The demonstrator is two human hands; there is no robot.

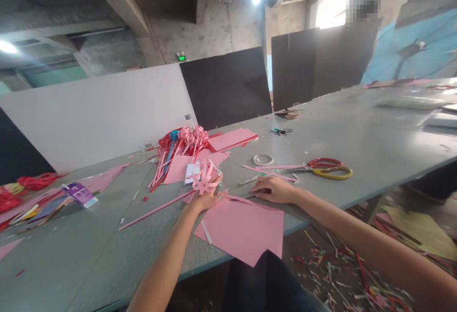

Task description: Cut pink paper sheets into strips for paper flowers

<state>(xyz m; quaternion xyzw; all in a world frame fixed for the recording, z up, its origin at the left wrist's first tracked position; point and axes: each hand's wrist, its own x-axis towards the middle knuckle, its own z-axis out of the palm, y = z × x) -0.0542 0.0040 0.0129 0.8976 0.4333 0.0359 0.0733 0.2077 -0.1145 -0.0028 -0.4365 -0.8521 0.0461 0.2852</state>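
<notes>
My left hand (pixel 208 201) is closed around the lower part of a pink paper-strip flower (pixel 204 181), whose looped petals stand above the fingers. A long pink paper strip (pixel 157 210) lies slanting to the left of this hand. My right hand (pixel 274 190) rests low on the table with its fingers curled together. A thin strip shows by its fingertips, but what they pinch, if anything, is hidden. Below both hands a pink paper sheet (pixel 246 229) overhangs the table's front edge. Scissors (pixel 332 168) with red and yellow handles lie beyond my right hand.
Behind my left hand is a pile of finished-looking paper flowers (pixel 185 141), beside stacked pink paper (pixel 233 138). A tape roll (pixel 263 160) and small blue-handled snips (pixel 282 131) lie farther back. A purple packet (pixel 80 194) is at left. Paper scraps (pixel 332 269) litter the floor.
</notes>
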